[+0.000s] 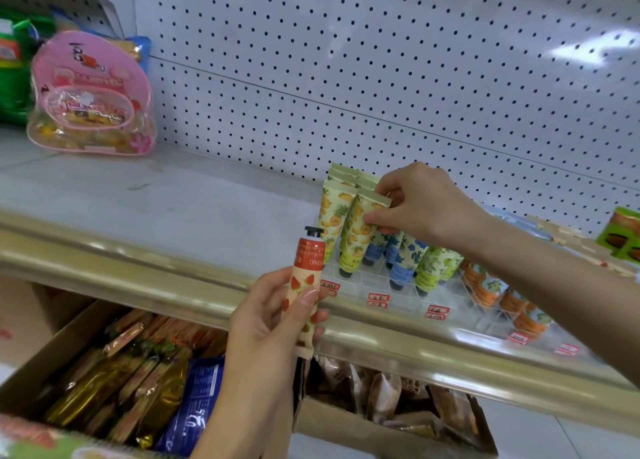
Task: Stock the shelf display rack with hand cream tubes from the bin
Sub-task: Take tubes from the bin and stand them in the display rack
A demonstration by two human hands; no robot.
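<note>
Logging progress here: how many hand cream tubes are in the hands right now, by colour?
Red strawberry tube: 1, held in the left hand.
Yellow pineapple tube: 1, pinched by the right hand at the display rack.
Total: 2

Only one fragment is legible
The strawberry tube [304, 285] carries upside-down letters ending "TING" on its red band. Print on the red price tags [378, 300] and the pink bag [91, 91] is too blurred to read.
</note>
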